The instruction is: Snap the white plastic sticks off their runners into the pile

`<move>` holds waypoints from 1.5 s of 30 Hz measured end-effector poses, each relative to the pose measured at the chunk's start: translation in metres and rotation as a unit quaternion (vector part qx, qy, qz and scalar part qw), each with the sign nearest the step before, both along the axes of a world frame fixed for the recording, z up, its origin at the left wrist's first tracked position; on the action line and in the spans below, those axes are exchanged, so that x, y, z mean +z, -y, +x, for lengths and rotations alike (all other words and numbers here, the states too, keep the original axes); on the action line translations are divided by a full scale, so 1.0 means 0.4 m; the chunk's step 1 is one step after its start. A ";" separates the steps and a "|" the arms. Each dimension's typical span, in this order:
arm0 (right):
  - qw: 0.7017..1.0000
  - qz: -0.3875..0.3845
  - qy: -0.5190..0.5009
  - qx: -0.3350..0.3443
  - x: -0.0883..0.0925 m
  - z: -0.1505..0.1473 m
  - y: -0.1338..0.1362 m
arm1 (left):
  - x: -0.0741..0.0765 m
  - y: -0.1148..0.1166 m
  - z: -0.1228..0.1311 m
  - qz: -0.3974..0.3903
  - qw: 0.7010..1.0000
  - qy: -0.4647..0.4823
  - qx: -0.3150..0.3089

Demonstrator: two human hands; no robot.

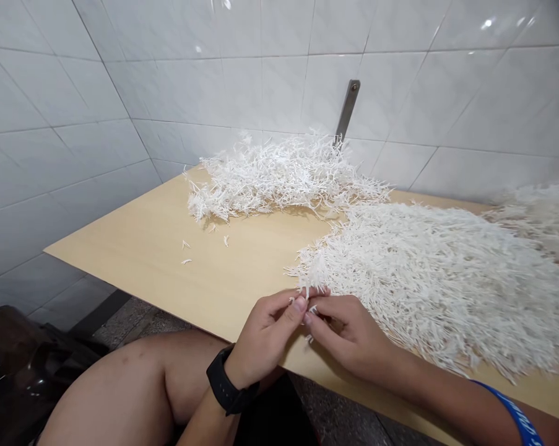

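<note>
left hand (pixel 265 334), right hand (pixel 348 334) — two grips pinched narrow on white shredded strips (pixel 307 293).

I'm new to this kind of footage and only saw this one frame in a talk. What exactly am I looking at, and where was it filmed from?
This picture comes from a camera worn on a person's head, looking down at their own bare hands. The left hand, wearing a black watch, and the right hand together pinch a small tuft of white strips. On the light wooden table lie a large heap beside the hands and a smaller heap near the white tiled wall.
</note>
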State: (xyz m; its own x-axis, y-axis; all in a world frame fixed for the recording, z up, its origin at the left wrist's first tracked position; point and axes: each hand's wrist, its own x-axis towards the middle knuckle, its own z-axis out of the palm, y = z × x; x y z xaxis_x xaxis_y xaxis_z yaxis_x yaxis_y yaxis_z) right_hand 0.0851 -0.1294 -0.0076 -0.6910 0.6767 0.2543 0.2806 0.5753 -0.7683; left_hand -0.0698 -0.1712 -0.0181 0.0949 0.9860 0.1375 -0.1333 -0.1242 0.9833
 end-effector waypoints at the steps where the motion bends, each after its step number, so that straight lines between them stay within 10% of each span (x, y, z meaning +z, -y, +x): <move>1: 1.000 -0.002 0.011 0.009 0.000 0.002 0.004 | 0.000 0.002 0.002 -0.012 1.000 -0.001 0.009; 13: 0.998 0.014 0.036 0.043 -0.007 0.004 0.006 | 0.002 -0.002 0.020 -0.029 0.989 -0.046 0.140; 22: 0.965 0.256 0.003 0.063 -0.022 0.017 0.015 | -0.012 -0.012 0.008 -0.082 0.966 0.133 0.206; 36: 0.966 0.242 0.018 -0.085 -0.021 0.036 -0.033 | -0.012 0.001 0.009 -0.056 0.984 0.048 0.164; 45: 0.991 0.131 0.020 -0.014 -0.014 0.008 -0.010 | 0.004 0.007 0.001 -0.028 0.998 0.023 0.055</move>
State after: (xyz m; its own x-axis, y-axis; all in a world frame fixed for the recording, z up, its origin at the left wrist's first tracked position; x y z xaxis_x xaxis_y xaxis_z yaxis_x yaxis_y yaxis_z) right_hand 0.0885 -0.1253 -0.0133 -0.6851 0.6110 0.3966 0.3267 0.7444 -0.5824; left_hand -0.0694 -0.1739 -0.0165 -0.0201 0.9963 0.0832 -0.1667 -0.0854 0.9823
